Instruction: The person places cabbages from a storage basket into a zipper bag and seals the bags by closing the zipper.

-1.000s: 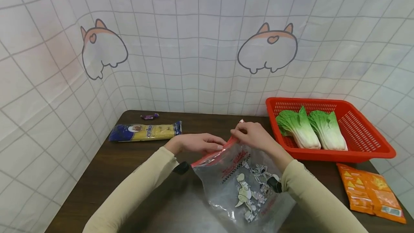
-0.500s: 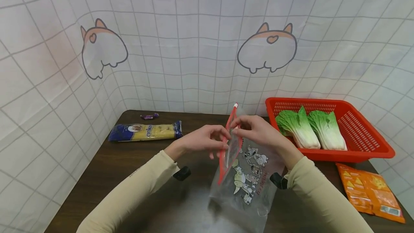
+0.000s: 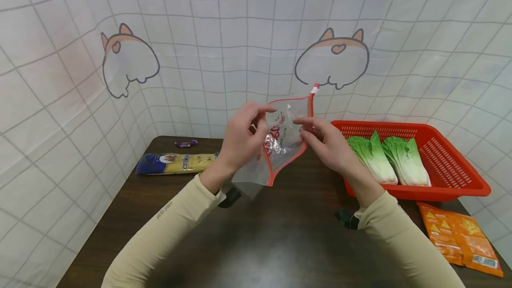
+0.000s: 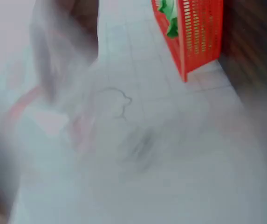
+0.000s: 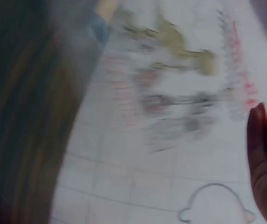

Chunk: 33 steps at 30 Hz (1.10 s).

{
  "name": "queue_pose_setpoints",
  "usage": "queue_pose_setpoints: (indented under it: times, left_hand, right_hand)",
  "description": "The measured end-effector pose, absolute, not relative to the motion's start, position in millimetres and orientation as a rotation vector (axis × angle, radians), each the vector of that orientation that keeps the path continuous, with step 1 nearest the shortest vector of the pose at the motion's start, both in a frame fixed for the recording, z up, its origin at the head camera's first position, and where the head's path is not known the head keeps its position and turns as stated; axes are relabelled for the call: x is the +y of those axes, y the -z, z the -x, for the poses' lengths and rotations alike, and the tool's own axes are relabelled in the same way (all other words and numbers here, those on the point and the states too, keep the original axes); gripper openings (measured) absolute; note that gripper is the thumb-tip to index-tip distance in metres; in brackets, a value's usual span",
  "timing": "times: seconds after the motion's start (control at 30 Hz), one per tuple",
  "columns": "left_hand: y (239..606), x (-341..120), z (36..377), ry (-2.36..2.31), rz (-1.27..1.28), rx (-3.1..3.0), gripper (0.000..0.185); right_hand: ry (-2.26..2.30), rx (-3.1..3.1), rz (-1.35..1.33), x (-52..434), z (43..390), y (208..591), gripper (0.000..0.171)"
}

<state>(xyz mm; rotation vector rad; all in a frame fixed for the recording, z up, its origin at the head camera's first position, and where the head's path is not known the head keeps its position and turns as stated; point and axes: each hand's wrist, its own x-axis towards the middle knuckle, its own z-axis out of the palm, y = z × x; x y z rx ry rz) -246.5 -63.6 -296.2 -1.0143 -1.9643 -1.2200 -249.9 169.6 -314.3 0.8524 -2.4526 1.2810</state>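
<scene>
A clear zip bag (image 3: 285,134) with a red zip edge hangs in the air between both hands, its mouth spread wide toward the head camera. My left hand (image 3: 245,137) pinches the left edge of the mouth, and my right hand (image 3: 327,142) pinches the right edge. A white slider (image 3: 314,89) sits at the upper end of the zip. In the right wrist view, printed cartoon figures show on the side of the bag (image 5: 170,42), near the right hand (image 5: 266,163). The left wrist view is badly blurred by motion.
A red basket (image 3: 460,163) with two heads of Chinese cabbage (image 3: 406,161) stands at the right. Before it lies an orange snack packet (image 3: 460,237). At the left lie a blue and yellow pasta packet (image 3: 176,163) and a purple wrapped candy (image 3: 186,144). A tiled-pattern curtain surrounds the table (image 3: 276,243).
Both hands have lifted the bag off the tabletop and tipped it, so its mouth faces the head camera. The red edges have been drawn apart and the mouth now gapes wide.
</scene>
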Motion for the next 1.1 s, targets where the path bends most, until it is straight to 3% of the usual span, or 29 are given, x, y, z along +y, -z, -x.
queue_pose_setpoints:
  times: [0.1, 0.23, 0.37, 0.5, 0.7, 0.97, 1.1]
  left_hand:
    - [303, -53, 239, 0.906, 1.144, -1.868, 0.028]
    - [338, -44, 235, 0.730, 1.255, -2.317, 0.025]
    - [372, -38, 243, 0.654, 1.178, -2.829, 0.027]
    - [388, -35, 256, 0.706, 1.095, -2.951, 0.029]
    - [385, -31, 269, 0.812, 0.931, -2.874, 0.029]
    - [366, -42, 273, 0.443, 0.705, -2.809, 0.032]
    - [365, -42, 270, 0.397, 0.747, -2.809, 0.032]
  right_hand:
    - [-1.369, -2.449, -0.914, 169, 255, 325, 0.035]
    - [-0.888, -2.825, -0.803, 172, 261, 345, 0.036]
    - [-0.402, -3.128, -0.676, 176, 261, 359, 0.035]
    - [-0.456, -3.063, -0.741, 180, 263, 365, 0.033]
    - [-0.686, -2.811, -0.923, 179, 267, 364, 0.037]
    - [-0.280, -2.990, -0.537, 182, 262, 358, 0.032]
    - [-0.274, -2.995, -0.531, 181, 261, 363, 0.033]
